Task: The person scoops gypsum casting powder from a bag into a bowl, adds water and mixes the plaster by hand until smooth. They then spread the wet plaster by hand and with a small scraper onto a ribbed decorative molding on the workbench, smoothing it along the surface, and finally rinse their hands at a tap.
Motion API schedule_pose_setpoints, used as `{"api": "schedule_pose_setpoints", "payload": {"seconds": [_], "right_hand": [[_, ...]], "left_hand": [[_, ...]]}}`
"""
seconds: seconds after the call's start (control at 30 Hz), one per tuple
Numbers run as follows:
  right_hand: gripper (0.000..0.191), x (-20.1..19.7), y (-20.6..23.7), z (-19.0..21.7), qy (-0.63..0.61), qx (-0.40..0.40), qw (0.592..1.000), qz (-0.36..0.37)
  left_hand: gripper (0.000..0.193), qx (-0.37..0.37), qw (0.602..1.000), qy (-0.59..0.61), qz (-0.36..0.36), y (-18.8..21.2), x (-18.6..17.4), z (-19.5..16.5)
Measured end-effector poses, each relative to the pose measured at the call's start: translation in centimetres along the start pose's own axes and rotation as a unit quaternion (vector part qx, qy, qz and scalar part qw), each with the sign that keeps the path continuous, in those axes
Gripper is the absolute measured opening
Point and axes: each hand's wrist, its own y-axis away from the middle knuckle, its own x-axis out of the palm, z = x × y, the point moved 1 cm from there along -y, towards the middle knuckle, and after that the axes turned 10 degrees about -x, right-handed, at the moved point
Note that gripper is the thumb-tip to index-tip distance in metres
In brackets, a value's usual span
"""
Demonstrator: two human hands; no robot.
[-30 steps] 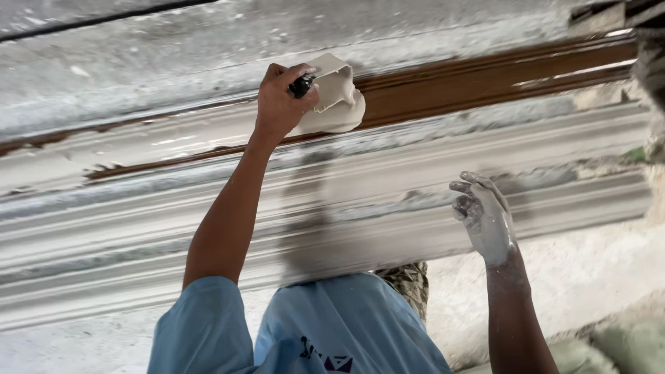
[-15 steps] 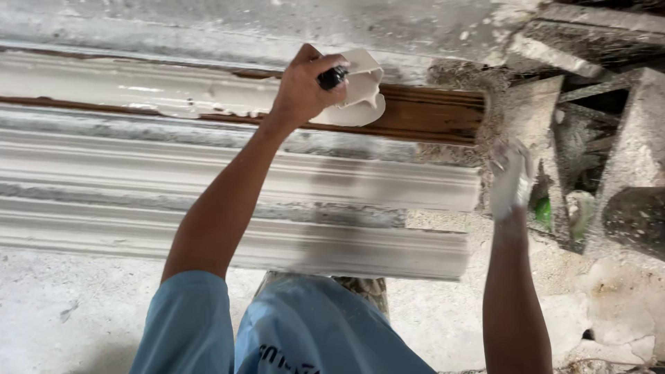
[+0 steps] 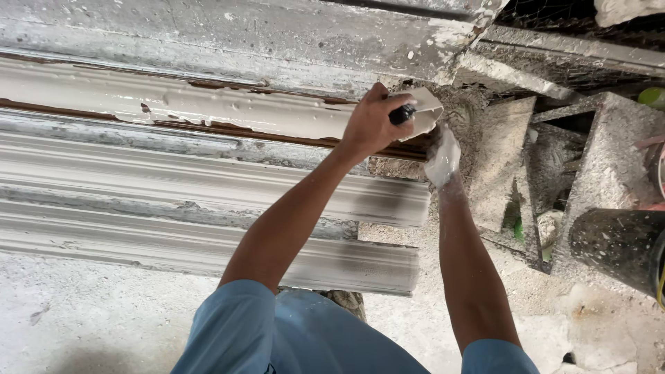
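**Plaster moulding end, both hands at the far strip**

Rough grey concrete floor fills the near edge, dusted with white. Nearest the camera sit the blue sleeves of the person's shirt. Beyond them long white moulded strips lie side by side, ribbed and stepped, ending together near the middle of the view. Farther on runs a strip coated in wet, pale plaster, glossy and lumpy, with brown wood showing at its edges. At its right end the left hand has a closed grip around a dark handle of a pale, plaster-caked scraper, pressed on the strip's end. Just beside it the right hand, coated white, rests against the rubble; I cannot tell its grip. To the right lie broken concrete blocks and a dark speckled bucket, contents hidden.
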Motion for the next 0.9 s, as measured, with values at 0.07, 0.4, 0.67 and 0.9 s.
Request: {"api": "schedule_pose_setpoints", "payload": {"seconds": [0.07,0.4,0.67,0.9], "right_hand": [[0.041,0.0,1.1,0.3,-0.015,0.011,0.998,0.053],[0.028,-1.4,0.2,0.9,0.025,0.067,0.997,-0.008],[0.027,-3.4,-2.2,2.5,-0.017,-0.175,0.971,0.159],[0.019,10.8,3.1,-0.7,-0.122,-0.283,0.950,0.050]], "left_hand": [[0.047,0.010,0.999,-0.012,-0.036,0.5,0.2,-0.6],[0.049,-0.064,0.990,-0.097,-0.086,4.4,-7.9,1.8],[0.048,-0.083,0.955,-0.178,-0.224,10.0,-25.4,10.5],[0.046,-0.132,0.900,-0.271,-0.314,15.7,-43.9,22.5]]}}
